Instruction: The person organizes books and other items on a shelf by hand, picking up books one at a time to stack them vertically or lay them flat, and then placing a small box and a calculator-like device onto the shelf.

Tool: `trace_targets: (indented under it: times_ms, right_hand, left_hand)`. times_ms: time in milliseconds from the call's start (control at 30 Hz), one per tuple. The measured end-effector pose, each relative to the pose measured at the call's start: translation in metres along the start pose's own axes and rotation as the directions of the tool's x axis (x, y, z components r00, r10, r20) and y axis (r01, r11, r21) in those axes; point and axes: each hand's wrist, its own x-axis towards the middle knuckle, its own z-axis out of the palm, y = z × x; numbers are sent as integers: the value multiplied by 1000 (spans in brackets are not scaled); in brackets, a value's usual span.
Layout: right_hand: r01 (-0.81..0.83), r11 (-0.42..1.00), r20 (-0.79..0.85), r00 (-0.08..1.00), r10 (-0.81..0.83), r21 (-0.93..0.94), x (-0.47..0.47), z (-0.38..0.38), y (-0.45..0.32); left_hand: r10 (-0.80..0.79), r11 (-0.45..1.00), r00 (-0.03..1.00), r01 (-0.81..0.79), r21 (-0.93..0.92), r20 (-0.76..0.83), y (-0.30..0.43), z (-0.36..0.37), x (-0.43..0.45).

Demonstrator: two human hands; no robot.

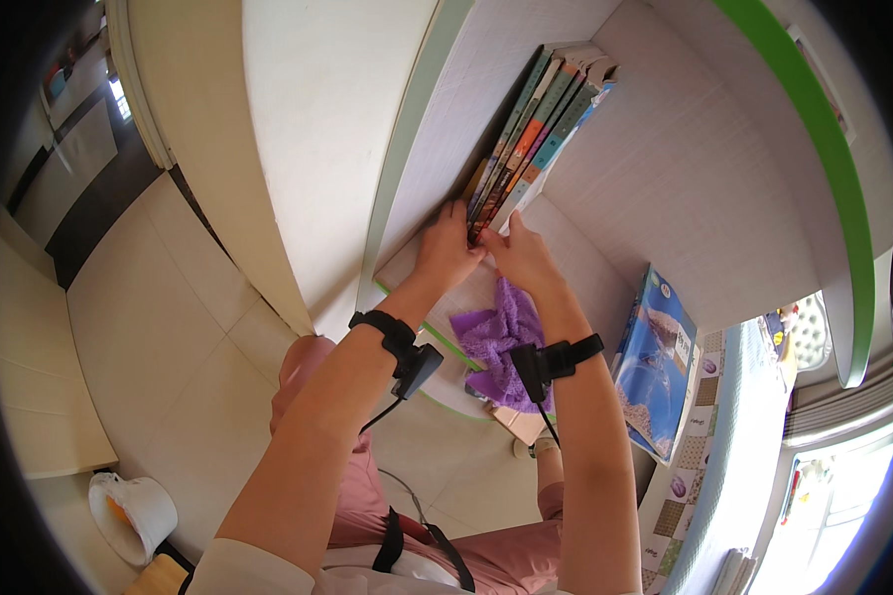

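A row of upright books point(525, 141) stands against the left inner wall of a pale wood-grain shelf compartment. My left hand point(450, 247) is at the lower front end of the row, its fingers along the left side. Opposite it, my right hand point(522, 256) has its fingers on the right side of the same end, so the row sits between both hands. Part of the book spines is hidden by my fingers. Just below my right hand, a crumpled purple towel point(502, 342) lies over the green-edged front of the shelf board point(565, 238).
To the right, a blue-covered book point(656, 364) leans against the shelf side. A curved green-edged panel point(826, 149) arches at upper right. Left of the shelf is a cream panel point(327, 134). A white bin point(132, 517) stands on the tiled floor point(186, 387); a bed edge point(737, 446) is at right.
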Motion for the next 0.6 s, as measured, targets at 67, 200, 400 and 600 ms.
trace_targets:
  times_ms: [67,200,400,600]
  right_hand:
    - [-7,1000,3,1000,7,-3,-2,-2,-2]
    - [-7,998,2,1000,7,-59,-7,-5,-8]
    - [28,988,91,996,-15,-150,-12,-4,-7]
    - [76,996,102,992,-72,-35,-16,-1,2]
  left_hand:
    - [-3,1000,1000,3,-22,1,1,1,0]
    - [6,999,1000,-7,-47,-23,-4,3,1]
    - [-22,1000,1000,22,16,6,2,2,-1]
    - [-36,999,999,36,-22,17,-1,1,0]
